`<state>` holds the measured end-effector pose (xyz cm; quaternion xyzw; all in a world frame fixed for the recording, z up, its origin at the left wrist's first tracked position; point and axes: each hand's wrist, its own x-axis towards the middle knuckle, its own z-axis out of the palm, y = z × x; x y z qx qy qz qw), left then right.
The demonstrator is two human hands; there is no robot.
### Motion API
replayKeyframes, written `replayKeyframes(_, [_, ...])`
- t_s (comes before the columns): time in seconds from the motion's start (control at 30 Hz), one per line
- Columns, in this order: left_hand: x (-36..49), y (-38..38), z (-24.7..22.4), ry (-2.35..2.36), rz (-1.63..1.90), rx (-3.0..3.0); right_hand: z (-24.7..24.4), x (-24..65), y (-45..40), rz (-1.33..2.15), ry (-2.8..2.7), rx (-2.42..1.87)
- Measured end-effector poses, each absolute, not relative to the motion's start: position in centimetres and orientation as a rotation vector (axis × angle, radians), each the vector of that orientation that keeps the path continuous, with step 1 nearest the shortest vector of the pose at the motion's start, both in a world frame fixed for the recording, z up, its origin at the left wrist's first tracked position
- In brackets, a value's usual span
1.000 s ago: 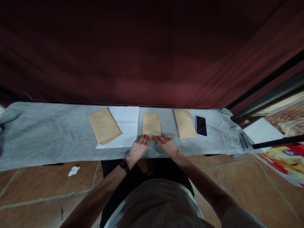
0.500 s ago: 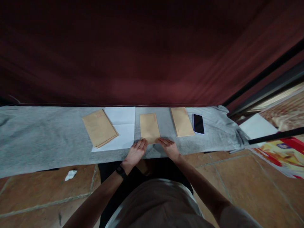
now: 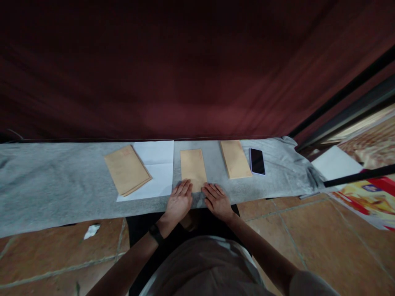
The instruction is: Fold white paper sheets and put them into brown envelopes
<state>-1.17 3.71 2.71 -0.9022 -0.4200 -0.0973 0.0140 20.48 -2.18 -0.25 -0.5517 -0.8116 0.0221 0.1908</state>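
Observation:
In front of me a brown paper envelope (image 3: 193, 166) lies flat on the grey cloth, its printed corner at the upper right. My left hand (image 3: 180, 199) rests on the envelope's lower left corner, fingers stretched out flat. At the lower right corner, the fingers of my right hand (image 3: 217, 200) lie flat and extended, touching the edge. Neither hand grips anything. To the left, a few overlapping brown envelopes (image 3: 126, 170) lie partly over white paper sheets (image 3: 160, 168). On the right is a neat stack of brown envelopes (image 3: 236, 159).
A phone (image 3: 257, 161) with a dark screen lies right of the stack. Grey cloth (image 3: 61, 181) covers the narrow table, backed by a dark red curtain (image 3: 185, 82). A black metal bar (image 3: 361, 177) and a colourful box (image 3: 367, 201) are at the right.
My fingers have gone from curled at the envelope's lower edge to lying flat on its lower corners. The view has shifted slightly; the other envelopes and the phone stay in place.

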Motion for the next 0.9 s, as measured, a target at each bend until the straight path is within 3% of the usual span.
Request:
replayKeyframes(0.6, [8.0, 17.4, 1.3, -1.588, -0.215, -2.878, -0.1, 20.1, -1.9, 0.13, -2.142, -1.516])
replayKeyframes(0.9, [7.5, 15.8, 1.2, -1.523, -0.255, -2.941, -0.1, 20.1, -2.0, 0.126, -2.128, -1.536])
